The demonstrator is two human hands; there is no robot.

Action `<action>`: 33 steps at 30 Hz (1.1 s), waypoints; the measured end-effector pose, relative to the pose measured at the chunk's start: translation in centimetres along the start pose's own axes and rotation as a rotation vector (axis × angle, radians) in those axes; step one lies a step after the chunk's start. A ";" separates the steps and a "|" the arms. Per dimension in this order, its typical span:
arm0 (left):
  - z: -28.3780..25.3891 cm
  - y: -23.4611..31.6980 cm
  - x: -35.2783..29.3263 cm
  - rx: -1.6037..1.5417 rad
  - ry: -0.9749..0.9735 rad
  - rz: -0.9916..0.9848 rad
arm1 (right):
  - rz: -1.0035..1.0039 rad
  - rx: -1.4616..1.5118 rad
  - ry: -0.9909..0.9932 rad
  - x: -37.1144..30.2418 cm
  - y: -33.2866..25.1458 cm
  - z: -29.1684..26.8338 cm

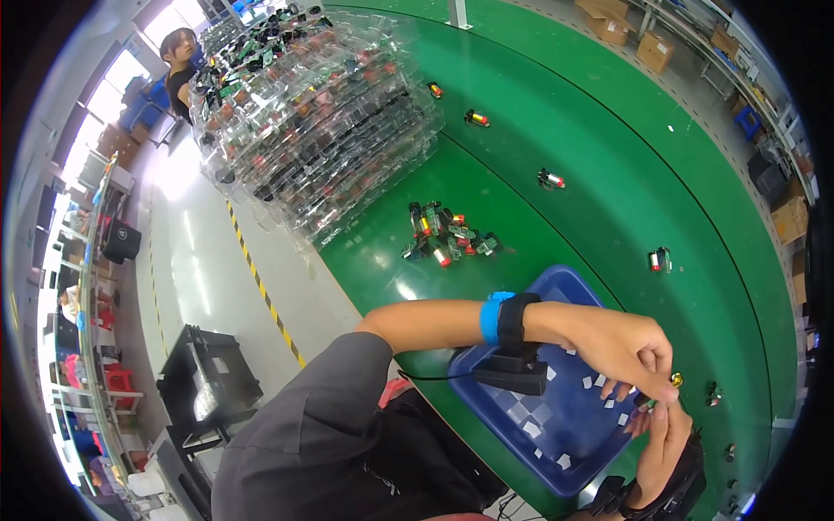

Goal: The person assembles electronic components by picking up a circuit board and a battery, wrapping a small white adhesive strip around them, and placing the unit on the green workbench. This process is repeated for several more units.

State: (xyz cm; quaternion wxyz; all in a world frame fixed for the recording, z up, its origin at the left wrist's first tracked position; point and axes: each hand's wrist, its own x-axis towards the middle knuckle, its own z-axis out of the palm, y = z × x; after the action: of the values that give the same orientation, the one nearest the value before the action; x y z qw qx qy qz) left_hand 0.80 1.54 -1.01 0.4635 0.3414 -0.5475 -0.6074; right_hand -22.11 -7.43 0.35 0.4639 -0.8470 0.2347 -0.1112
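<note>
My left hand [621, 347] reaches across from the left over a blue plastic tray [465, 369], with a blue band and a black strap at its wrist. My right hand [665, 445] comes up from the lower right, and the fingertips of both hands meet. Pinched between them is a small electronic assembly [677, 380], mostly covered by the fingers; a yellow end and a bit of green show. Small white paper-like pieces [532, 429] lie scattered in the tray below the hands.
A loose heap of battery-and-circuit-board assemblies [443, 234] lies on the green worktop [373, 282]. Single assemblies [660, 259] sit spaced along the green strip beyond. Tall stacks of filled clear plastic trays [321, 130] stand far left, a person [180, 74] behind them. A black crate [208, 378] stands left.
</note>
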 end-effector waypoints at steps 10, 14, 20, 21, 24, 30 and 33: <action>0.3 -2.4 0.8 -0.125 0.199 0.106 | -0.142 -0.124 0.507 1.5 -1.8 3.1; 0.2 -2.1 1.1 -0.165 0.210 0.056 | -0.292 -0.340 0.381 1.0 -1.5 0.8; -0.1 -1.7 0.9 -0.241 0.211 -0.060 | -0.392 -0.458 0.249 0.7 -1.8 0.8; 0.1 -1.8 0.8 -0.230 0.219 -0.049 | -0.388 -0.467 0.262 0.6 -1.4 0.8; 0.1 -1.8 0.5 -0.209 0.240 -0.026 | -0.382 -0.485 0.285 0.8 -0.4 1.5; 0.5 -1.3 0.2 0.048 0.297 0.049 | -0.277 -0.532 0.355 0.8 -0.2 1.9; 0.6 -1.4 0.0 0.028 0.301 0.050 | -0.284 -0.546 0.336 0.6 -0.5 2.0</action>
State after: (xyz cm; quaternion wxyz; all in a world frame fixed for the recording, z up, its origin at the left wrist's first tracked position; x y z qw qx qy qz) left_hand -0.07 1.70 -2.24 0.5505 0.4213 -0.4886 -0.5298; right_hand -20.68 -6.08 -0.35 0.1550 -0.9338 0.2088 -0.2458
